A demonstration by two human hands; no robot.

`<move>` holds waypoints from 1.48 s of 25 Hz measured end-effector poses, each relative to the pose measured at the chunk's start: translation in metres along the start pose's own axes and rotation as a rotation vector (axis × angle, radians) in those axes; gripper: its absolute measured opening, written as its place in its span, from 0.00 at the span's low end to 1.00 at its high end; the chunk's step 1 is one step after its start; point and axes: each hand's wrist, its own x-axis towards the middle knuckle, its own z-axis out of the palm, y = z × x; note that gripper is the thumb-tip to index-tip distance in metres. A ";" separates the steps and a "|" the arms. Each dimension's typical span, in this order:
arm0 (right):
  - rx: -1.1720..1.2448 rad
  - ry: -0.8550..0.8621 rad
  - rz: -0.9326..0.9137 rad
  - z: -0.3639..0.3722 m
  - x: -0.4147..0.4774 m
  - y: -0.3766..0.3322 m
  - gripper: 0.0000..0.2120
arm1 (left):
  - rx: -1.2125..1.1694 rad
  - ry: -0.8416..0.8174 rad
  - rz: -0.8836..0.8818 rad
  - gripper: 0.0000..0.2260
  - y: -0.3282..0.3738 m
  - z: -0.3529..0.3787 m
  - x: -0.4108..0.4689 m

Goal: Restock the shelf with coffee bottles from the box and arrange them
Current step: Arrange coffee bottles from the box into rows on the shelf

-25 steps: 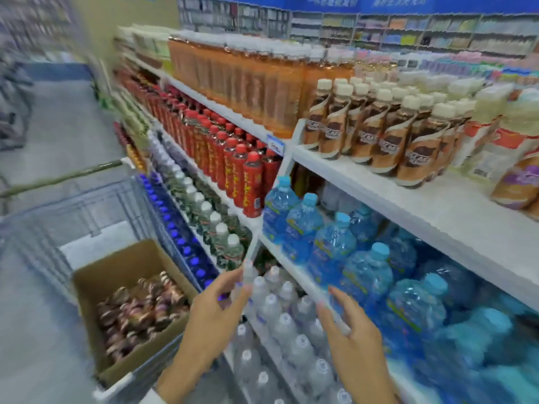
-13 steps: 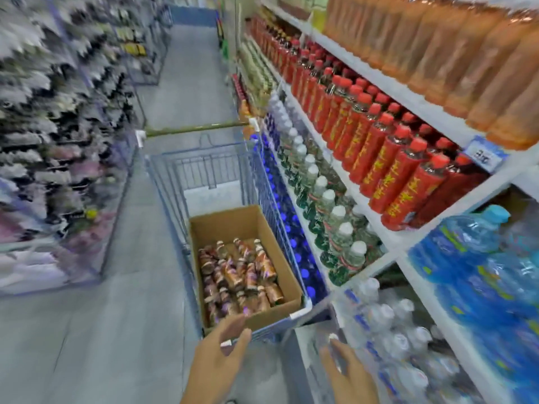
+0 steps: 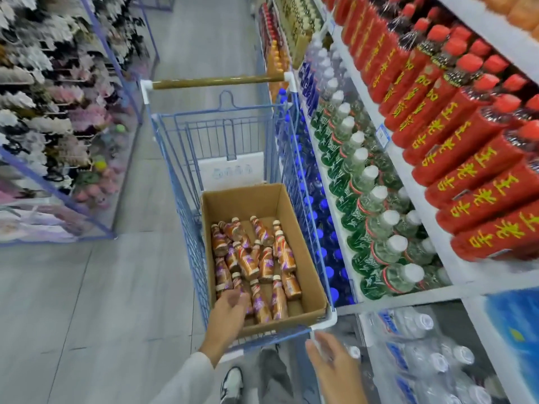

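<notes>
Resting our left hand (image 3: 230, 313) on small brown plastic coffee bottles (image 3: 253, 258), cream-capped, lying heaped inside the open brown cardboard box (image 3: 248, 199); fingers loose, clasping none. We are holding our right hand (image 3: 335, 365) slack and empty just beyond the box's near right corner. Blue wire shopping cart (image 3: 221, 135) is carrying the box.

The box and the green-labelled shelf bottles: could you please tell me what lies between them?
In the head view: the cart's blue wire side next to the box, then blue-capped bottles on a lower shelf.
</notes>
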 end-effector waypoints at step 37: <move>-0.704 -0.350 -0.269 0.276 0.433 -0.182 0.24 | -0.620 0.288 -0.466 0.46 -0.013 -0.008 0.079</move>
